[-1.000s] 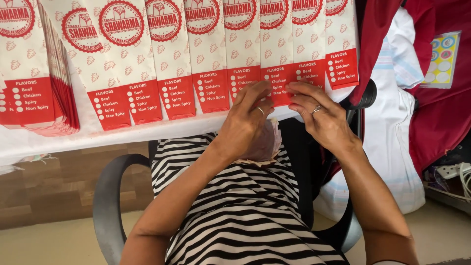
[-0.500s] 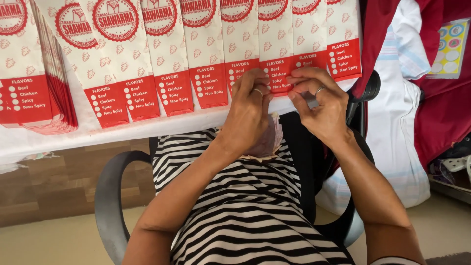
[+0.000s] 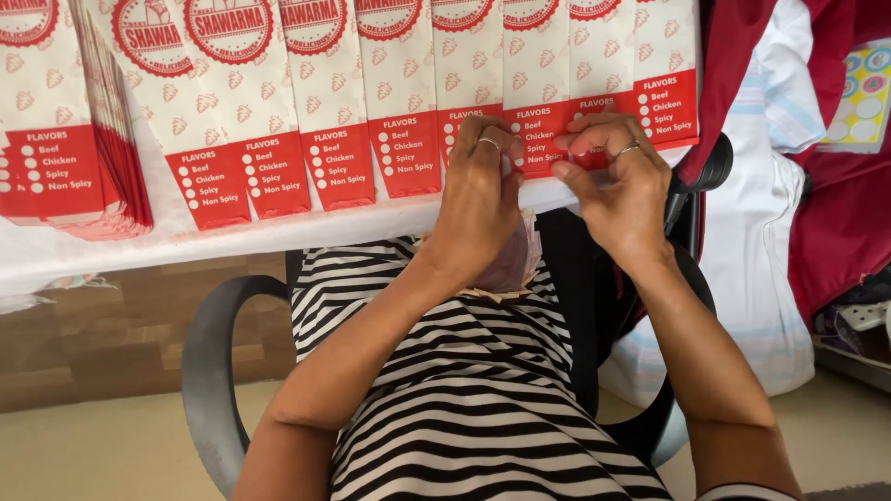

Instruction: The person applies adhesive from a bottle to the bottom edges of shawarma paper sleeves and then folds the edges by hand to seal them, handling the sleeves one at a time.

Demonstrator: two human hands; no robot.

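Pinching the bottom edge of one red-and-white paper bag (image 3: 536, 139) at the table's (image 3: 278, 237) near edge, left hand (image 3: 478, 199) and right hand (image 3: 617, 181) have both curled in tighter than half a second back, fingers clamped on it. I count eight bags fanned in the row, plus one stack (image 3: 70, 139) at left.

Soft, even daylight fills the room, bright on the white paper bags (image 3: 325, 102) without glare. Shadows are faint, deepest under the desk (image 3: 278, 237). Everything looks sharp, with slight stretching at the edges.
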